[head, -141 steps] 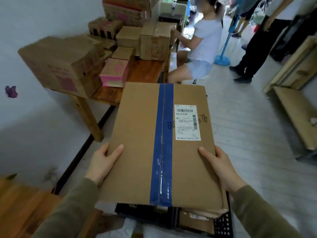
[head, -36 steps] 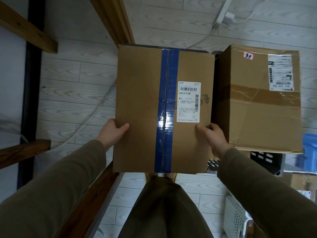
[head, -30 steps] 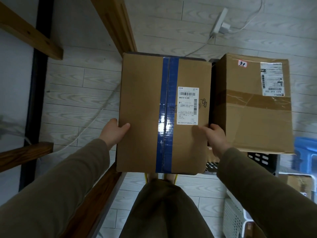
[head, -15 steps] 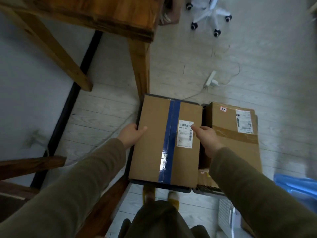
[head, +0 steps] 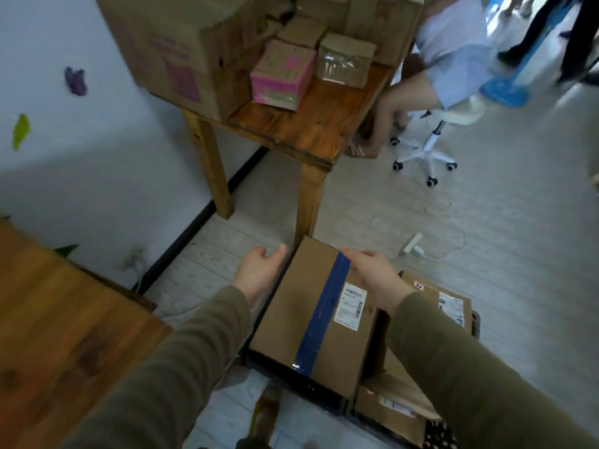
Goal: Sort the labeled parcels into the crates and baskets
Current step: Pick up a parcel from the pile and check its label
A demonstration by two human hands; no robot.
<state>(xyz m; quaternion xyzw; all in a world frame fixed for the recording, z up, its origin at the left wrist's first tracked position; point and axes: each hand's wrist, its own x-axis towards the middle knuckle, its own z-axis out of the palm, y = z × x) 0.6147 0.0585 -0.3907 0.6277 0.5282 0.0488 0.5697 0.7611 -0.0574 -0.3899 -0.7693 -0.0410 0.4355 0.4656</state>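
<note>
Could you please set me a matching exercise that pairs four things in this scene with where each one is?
Things:
1. blue-taped parcel
2. pink box
3. white plug
4. swivel stool

Places:
A. on the wooden table
B. on the bare floor, cable attached
C. resting on the black crate
D. under a seated person

Pairs: 1-C, 2-A, 3-B, 4-D.
</note>
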